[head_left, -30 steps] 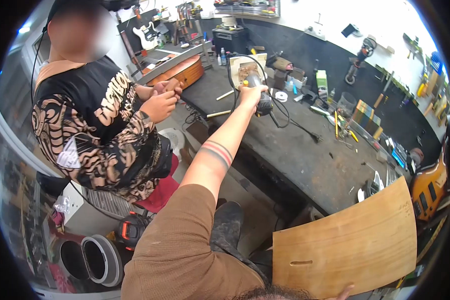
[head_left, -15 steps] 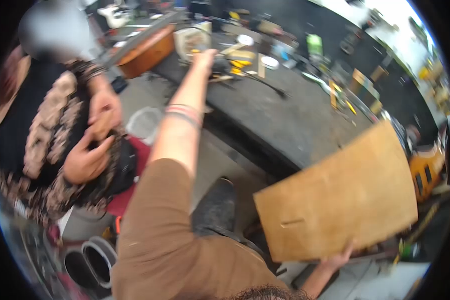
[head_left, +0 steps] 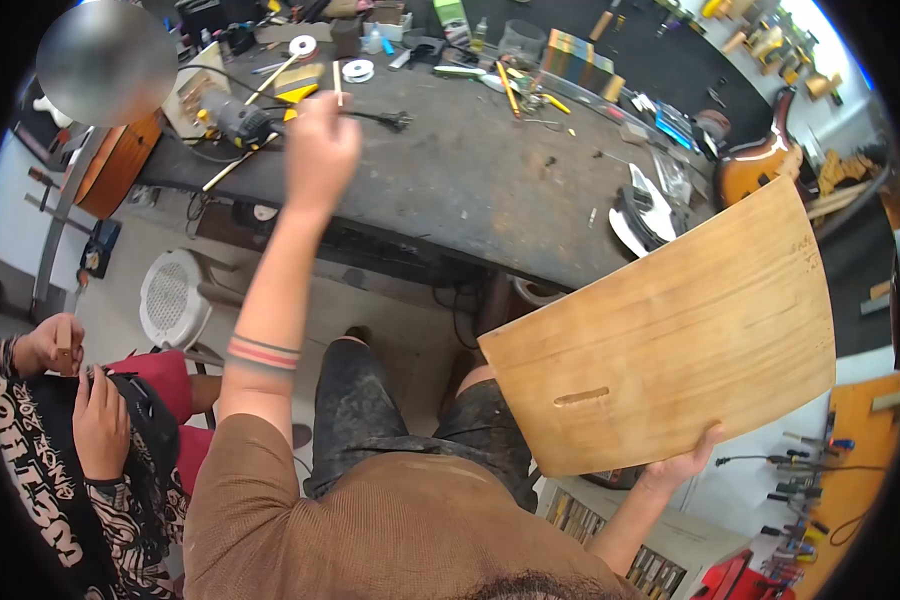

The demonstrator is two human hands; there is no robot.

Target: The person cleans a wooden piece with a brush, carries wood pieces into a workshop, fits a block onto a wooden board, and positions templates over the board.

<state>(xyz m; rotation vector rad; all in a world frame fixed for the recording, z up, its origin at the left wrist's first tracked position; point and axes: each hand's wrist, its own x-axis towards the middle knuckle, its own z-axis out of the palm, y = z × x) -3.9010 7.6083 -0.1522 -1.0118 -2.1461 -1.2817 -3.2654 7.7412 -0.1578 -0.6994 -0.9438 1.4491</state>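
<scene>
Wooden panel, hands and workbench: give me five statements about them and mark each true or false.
1. The right hand holds the wooden panel by its lower edge. True.
2. A black plug lies on the workbench. True.
3. The wooden panel lies flat on the workbench. False: it is held up, tilted, at the near side.
4. The left hand grips the power tool. False: it is right of it.
5. The panel's slot is round. False: it is long and narrow.

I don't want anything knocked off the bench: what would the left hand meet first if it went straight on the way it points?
Most likely the pale stick on the bench, just ahead of the left hand. The hand's height is unclear, so it might pass above.
</scene>
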